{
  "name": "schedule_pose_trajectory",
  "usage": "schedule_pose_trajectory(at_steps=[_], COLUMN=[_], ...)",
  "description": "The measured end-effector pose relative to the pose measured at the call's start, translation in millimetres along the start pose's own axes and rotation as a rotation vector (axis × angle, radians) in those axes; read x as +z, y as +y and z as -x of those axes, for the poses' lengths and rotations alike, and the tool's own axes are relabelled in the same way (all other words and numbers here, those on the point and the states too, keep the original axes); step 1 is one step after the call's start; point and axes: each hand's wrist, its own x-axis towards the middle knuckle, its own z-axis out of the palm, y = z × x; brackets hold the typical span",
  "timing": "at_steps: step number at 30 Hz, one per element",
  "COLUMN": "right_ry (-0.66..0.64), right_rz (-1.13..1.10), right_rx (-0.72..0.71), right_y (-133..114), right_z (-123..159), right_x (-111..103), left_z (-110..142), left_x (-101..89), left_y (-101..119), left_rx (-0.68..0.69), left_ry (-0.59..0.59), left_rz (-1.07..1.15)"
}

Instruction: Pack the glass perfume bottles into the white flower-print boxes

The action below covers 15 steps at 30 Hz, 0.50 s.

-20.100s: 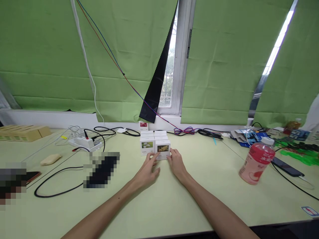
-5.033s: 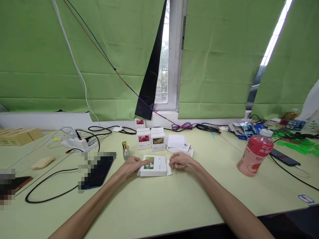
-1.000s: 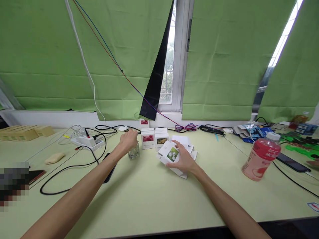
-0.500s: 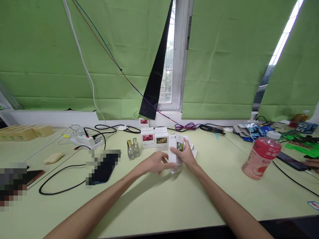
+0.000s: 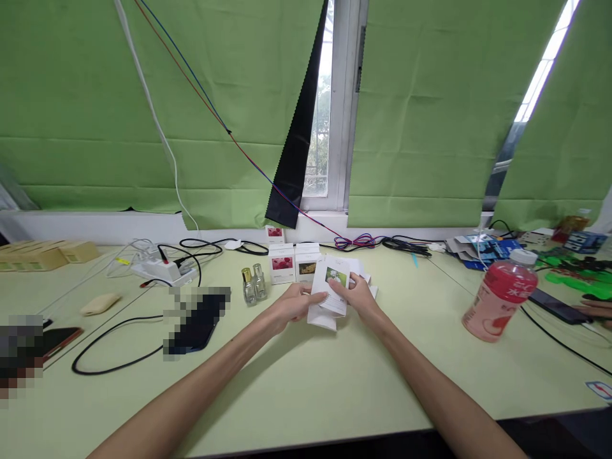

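Observation:
Between my hands is a white cardboard box [image 5: 337, 306] with a white-flower picture on its front, held tilted above the table with a loose flap at its lower end. My left hand [image 5: 295, 302] pinches its left side, thumb on the front. My right hand [image 5: 359, 296] grips its right edge. Two small glass bottles stand to the left: one with a gold cap [image 5: 248, 290], one with a silvery cap [image 5: 259, 284]. Behind are white boxes with a red picture [image 5: 282, 264] and a yellow-flower picture [image 5: 306, 268]. White cardboard pieces [image 5: 364, 273] lie partly hidden behind my right hand.
A pink drink bottle [image 5: 500, 296] stands on the right, by a phone [image 5: 557, 307] and another person's hand [image 5: 597, 308]. On the left are a dark phone [image 5: 201, 322], a power strip [image 5: 167, 273] and looping cables. Tan boxes [image 5: 48, 255] sit at far left.
My left hand has let go of the silver-capped bottle, leaving it beside the gold-capped one, and come right onto the white box. The box has been turned, flower picture facing me.

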Motion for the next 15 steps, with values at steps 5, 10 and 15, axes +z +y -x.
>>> schedule_pose_trajectory(at_steps=[5, 10, 15], right_ry=[0.006, 0.012, 0.056], right_rz=[-0.043, -0.066, -0.101], right_rx=[0.019, 0.061, 0.081], right_y=[-1.7, 0.5, 1.9], right_z=[3.3, 1.6, -1.5], right_x=[0.0, -1.0, -1.5], left_z=[0.8, -1.8, -7.0], left_x=[-2.3, -4.0, -3.4], left_y=[-3.7, -5.9, -13.6], left_rx=[-0.065, -0.071, -0.018], left_ry=[0.045, 0.063, 0.178], left_rz=[0.029, 0.011, -0.095])
